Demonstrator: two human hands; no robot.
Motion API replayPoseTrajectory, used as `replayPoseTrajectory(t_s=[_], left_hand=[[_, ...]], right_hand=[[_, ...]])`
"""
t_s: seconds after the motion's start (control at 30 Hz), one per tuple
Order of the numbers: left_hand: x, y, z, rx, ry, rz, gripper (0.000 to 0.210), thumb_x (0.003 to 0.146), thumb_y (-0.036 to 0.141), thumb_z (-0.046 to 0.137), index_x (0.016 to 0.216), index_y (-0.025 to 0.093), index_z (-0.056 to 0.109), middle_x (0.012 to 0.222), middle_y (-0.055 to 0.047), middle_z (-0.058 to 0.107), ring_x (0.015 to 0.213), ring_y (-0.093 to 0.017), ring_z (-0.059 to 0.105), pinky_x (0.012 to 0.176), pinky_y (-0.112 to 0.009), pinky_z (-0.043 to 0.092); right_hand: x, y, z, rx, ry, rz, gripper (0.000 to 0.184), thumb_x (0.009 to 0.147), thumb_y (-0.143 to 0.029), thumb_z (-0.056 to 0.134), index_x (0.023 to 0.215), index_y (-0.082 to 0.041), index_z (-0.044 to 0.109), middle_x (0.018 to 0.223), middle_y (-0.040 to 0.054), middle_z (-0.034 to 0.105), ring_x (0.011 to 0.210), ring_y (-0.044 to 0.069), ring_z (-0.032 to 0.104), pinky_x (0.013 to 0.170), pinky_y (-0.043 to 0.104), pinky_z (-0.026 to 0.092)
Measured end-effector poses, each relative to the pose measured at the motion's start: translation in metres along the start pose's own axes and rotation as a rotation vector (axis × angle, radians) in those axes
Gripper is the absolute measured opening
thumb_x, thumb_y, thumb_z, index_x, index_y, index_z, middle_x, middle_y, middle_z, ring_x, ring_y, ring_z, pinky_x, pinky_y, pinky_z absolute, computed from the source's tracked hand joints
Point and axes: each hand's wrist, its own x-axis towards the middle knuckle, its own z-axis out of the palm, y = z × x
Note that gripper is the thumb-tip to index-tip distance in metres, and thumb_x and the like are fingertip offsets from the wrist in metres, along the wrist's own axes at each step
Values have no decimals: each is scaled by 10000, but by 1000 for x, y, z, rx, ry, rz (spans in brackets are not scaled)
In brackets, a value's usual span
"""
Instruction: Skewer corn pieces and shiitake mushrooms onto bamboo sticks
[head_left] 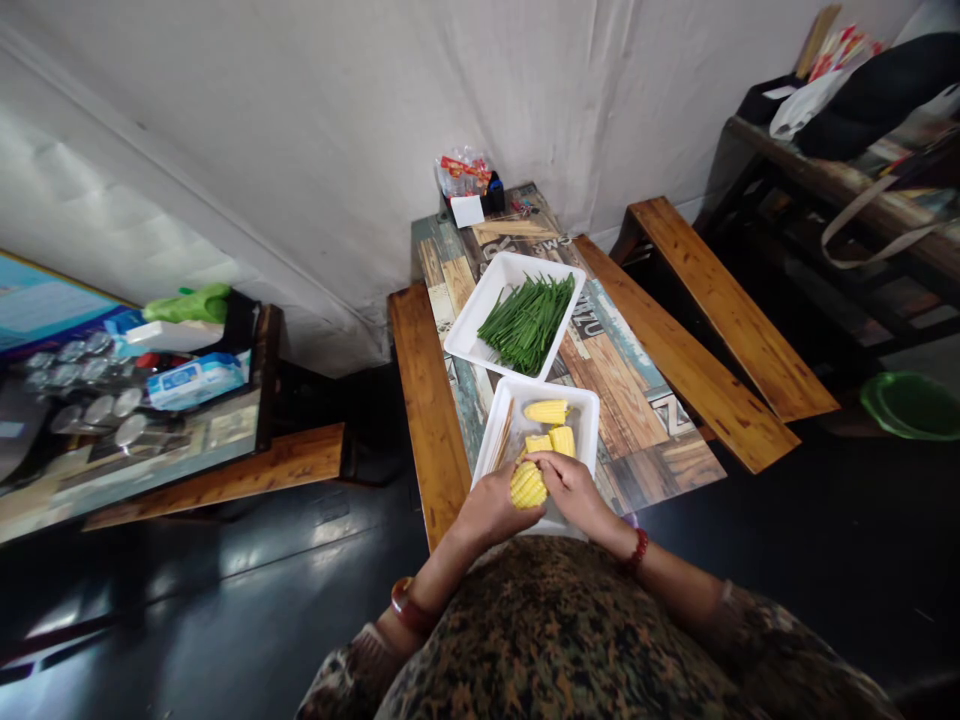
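A yellow piece of corn [528,486] is held between my two hands, above the near white tray [591,412]. My left hand [491,505] wraps round its left side. My right hand [574,490] is closed against its right side, fingers bent over the top; whether a stick is also in those fingers is hidden. Inside the near tray lie more corn pieces [546,411], with thin wooden skewers [504,436] along its left side. Behind it, the far white tray [466,325] holds a heap of long green chives [525,322].
The trays stand on a wood-patterned table [622,400] that meets the wall. Wooden benches [427,400] flank it. A black holder with bagged items [466,180] stands at its far end. Left, another table bears glasses and a wipes pack [196,380]. A green basin [911,405] is at right.
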Motion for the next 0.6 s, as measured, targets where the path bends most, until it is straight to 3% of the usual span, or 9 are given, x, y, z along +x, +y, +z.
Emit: replayPoseTrajectory(t_s=[0.17,0.33,0.4,0.6], left_hand=[[5,-9,0,-130,-30,-26,538,665,355,726,1155,171,604,1042,-71,704,944,-249,664,851,-336,505],[8,-16,-1,-223,-44,-51,551,649,385,753,1125,141,619,1032,-70,698,923,-235,645,822,-334,506],[8,-18,-2,-246,-62,-50,564,648,395,764,1129,135,628,1039,-72,700,932,-235,640,834,-331,504],[7,-22,-4,-361,-128,-5,587,680,452,756,1166,145,637,1066,-67,700,966,-232,625,863,-332,500]], right_hand=[[7,-1,-9,294,-59,233,327,888,-428,543,1017,-207,747,1095,75,744,1030,234,673,950,398,508],[4,-12,-20,545,-165,334,319,856,-401,589,1062,-222,754,1140,79,731,1061,237,663,968,398,505],[2,-15,-23,534,-186,325,334,871,-436,589,1081,-232,751,1152,80,729,1056,233,667,975,399,503],[0,-18,-24,222,-214,139,412,832,-463,678,1176,-240,717,1180,73,725,1094,242,659,1006,414,491]])
